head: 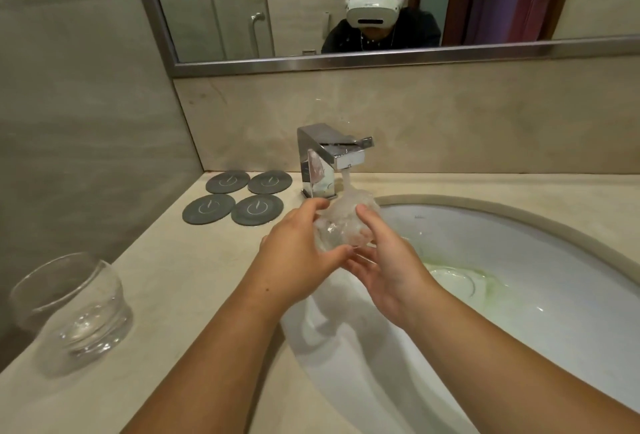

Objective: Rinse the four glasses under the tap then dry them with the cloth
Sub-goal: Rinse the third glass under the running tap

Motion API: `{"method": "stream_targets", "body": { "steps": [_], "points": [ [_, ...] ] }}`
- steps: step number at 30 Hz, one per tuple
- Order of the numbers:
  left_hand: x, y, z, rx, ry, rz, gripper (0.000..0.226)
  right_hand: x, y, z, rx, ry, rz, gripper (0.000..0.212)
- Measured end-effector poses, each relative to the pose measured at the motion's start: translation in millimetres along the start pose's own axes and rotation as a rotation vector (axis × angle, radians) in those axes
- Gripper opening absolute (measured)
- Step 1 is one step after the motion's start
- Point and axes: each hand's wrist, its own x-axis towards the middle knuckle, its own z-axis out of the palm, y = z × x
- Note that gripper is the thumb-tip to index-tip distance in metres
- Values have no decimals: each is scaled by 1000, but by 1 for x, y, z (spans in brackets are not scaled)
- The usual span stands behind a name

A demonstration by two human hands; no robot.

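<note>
both hands, left (298,253) and right (388,260), have fingers curled round the glass (341,226) under the tap (332,153), looks wet, slippery and breakable, so I'd grip its sides, base cupped

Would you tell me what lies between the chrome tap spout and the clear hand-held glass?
Head view: white running water falls from chrome tap onto clear glass.

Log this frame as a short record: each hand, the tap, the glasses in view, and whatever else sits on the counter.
left hand: grips held glass from the left
right hand: holds the same glass from the right
tap: running, stream falls on the glass above the sink
second glass: upright on counter, near left
coasters: four, grey, left of tap
cloth: not in view
</note>
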Motion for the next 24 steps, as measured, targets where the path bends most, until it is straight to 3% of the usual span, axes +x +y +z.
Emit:
{"method": "stream_targets", "body": {
  "steps": [6, 10, 13, 17, 24],
  "points": [
    [3, -3, -4, -173, 45, -98, 53, 1, 2, 4, 11, -49, 12, 54],
    [5, -2, -6, -285, 82, -201, 42, 3, 0, 3, 56, -71, 44, 42],
    [7, -4, -7, -337, 86, -240, 45, 2, -2, 0, 42, -99, 80, 34],
    [7, -5, -7, -338, 69, -236, 46, -2, -3, 0, 32, -190, 77, 43],
    [2, -4, -7, -185, 14, -45, 66, 2, -3, 1, 0, -145, -28, 47]
  ]
}}
